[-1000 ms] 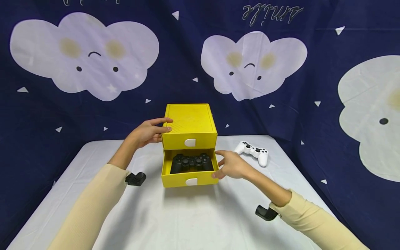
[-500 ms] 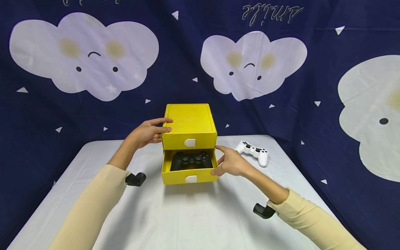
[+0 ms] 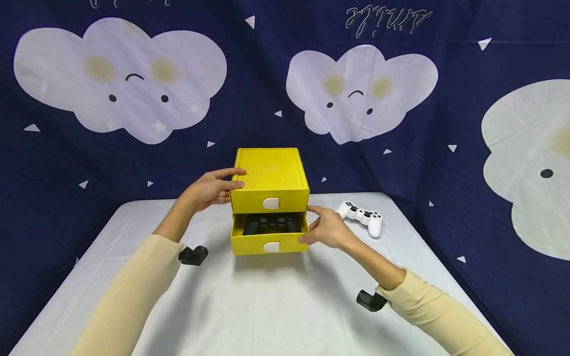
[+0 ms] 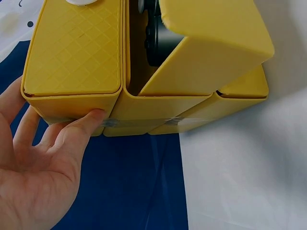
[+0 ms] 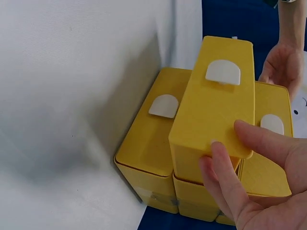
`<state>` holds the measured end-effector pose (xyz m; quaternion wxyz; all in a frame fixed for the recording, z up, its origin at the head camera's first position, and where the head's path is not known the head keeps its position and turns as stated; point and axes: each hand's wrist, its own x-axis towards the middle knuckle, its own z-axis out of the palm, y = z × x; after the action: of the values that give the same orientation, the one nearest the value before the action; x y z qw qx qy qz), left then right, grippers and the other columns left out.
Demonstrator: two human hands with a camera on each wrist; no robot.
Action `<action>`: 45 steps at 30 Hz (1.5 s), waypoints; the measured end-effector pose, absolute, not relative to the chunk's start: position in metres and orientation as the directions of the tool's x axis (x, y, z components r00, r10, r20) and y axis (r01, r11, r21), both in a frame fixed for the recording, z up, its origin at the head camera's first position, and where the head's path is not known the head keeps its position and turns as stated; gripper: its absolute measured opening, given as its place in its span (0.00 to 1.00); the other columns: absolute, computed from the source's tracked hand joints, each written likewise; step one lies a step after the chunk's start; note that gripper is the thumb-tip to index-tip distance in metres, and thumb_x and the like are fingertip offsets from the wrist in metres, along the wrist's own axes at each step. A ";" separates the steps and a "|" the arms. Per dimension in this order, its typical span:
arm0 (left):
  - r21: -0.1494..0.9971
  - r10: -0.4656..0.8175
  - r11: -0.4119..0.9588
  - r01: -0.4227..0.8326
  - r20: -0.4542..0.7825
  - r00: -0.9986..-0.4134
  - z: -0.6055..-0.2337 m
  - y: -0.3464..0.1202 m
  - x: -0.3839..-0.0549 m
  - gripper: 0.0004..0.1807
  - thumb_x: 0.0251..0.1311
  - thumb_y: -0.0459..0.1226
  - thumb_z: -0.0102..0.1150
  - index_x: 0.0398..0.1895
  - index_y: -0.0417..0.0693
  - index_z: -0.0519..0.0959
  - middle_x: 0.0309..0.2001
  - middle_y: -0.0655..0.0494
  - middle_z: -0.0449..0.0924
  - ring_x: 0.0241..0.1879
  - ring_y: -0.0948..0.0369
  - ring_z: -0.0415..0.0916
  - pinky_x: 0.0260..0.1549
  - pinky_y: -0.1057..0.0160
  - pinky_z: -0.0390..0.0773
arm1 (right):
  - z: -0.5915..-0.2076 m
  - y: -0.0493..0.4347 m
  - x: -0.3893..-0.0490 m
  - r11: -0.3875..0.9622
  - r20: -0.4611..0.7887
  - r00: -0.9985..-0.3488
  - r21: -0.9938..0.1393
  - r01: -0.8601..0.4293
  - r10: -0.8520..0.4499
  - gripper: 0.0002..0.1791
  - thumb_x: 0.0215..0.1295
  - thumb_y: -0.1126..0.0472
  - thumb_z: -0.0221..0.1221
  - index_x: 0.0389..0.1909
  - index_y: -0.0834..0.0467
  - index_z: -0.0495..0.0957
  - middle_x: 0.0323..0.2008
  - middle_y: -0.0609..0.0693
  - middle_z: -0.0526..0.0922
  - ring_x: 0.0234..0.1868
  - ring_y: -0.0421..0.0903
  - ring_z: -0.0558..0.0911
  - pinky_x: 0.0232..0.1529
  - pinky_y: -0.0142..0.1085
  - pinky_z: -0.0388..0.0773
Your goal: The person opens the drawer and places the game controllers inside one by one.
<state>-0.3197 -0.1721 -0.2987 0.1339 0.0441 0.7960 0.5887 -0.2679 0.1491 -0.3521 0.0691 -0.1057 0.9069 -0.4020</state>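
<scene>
A yellow drawer cabinet [image 3: 269, 168] stands on the white table, its middle drawer [image 3: 249, 244] partly pulled out. Inside that drawer lies a black game controller [image 3: 272, 223]; its front part is hidden by the drawer front. My left hand [image 3: 209, 190] rests on the cabinet's upper left edge, fingertips on the top, and in the left wrist view its thumb [image 4: 93, 120] lies against the side wall. At the drawer's right front corner is my right hand [image 3: 328, 228], with the thumb [image 5: 259, 136] on the drawer front and fingertips touching the drawer's side.
To the right of the cabinet, a white game controller [image 3: 359, 217] lies on the table [image 3: 276, 306]. Behind stands a dark blue cloth [image 3: 249, 99] printed with clouds. The bottom drawer [image 5: 148, 129], shut, shows in the right wrist view.
The middle drawer has slid further into the cabinet, taking the black controller back with it. My right hand has moved along with it; the left hand has stayed put.
</scene>
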 end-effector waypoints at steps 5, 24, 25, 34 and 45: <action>0.952 0.229 0.290 -0.094 -0.164 -0.959 -0.298 -0.172 -0.320 0.30 0.70 0.43 0.62 0.74 0.60 0.68 0.75 0.48 0.63 0.61 0.50 0.75 0.63 0.51 0.75 | -0.355 0.147 -0.269 0.642 0.003 -0.975 -0.752 -0.148 -0.221 0.53 0.46 0.60 0.79 0.75 0.60 0.64 0.36 0.55 0.87 0.29 0.45 0.88 0.37 0.41 0.84; 0.954 0.228 0.287 -0.087 -0.156 -0.961 -0.295 -0.174 -0.317 0.30 0.70 0.42 0.62 0.74 0.59 0.68 0.72 0.49 0.66 0.50 0.56 0.76 0.44 0.66 0.80 | -0.360 0.140 -0.272 0.621 0.079 -0.982 -0.765 -0.171 -0.173 0.46 0.47 0.57 0.78 0.68 0.62 0.69 0.37 0.57 0.87 0.27 0.45 0.88 0.34 0.39 0.83; 0.954 0.229 0.286 -0.088 -0.158 -0.961 -0.295 -0.174 -0.317 0.30 0.70 0.42 0.62 0.74 0.59 0.68 0.72 0.49 0.66 0.51 0.56 0.76 0.44 0.66 0.80 | -0.360 0.140 -0.272 0.621 0.082 -0.982 -0.764 -0.173 -0.172 0.46 0.47 0.56 0.79 0.68 0.62 0.70 0.37 0.57 0.87 0.27 0.45 0.88 0.34 0.39 0.83; 0.961 0.235 0.258 -0.103 -0.166 -0.958 -0.297 -0.174 -0.318 0.29 0.70 0.42 0.62 0.74 0.59 0.69 0.70 0.49 0.67 0.47 0.58 0.76 0.41 0.69 0.78 | -0.367 0.138 -0.276 0.640 0.161 -0.977 -0.738 -0.212 -0.137 0.43 0.46 0.54 0.80 0.63 0.62 0.74 0.36 0.57 0.87 0.31 0.47 0.86 0.32 0.37 0.82; 0.967 0.246 0.237 -0.097 -0.156 -0.956 -0.298 -0.173 -0.317 0.28 0.71 0.40 0.61 0.73 0.59 0.69 0.60 0.51 0.70 0.35 0.62 0.73 0.32 0.70 0.73 | -0.376 0.134 -0.280 0.591 0.223 -0.972 -0.775 -0.225 -0.078 0.37 0.46 0.54 0.80 0.56 0.62 0.75 0.52 0.60 0.83 0.54 0.60 0.83 0.56 0.50 0.80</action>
<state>-0.3173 -0.1725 -0.2981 0.1393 0.0484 0.7741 0.6157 -0.2804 0.1341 -0.3756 -0.0825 -0.0854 0.8879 -0.4443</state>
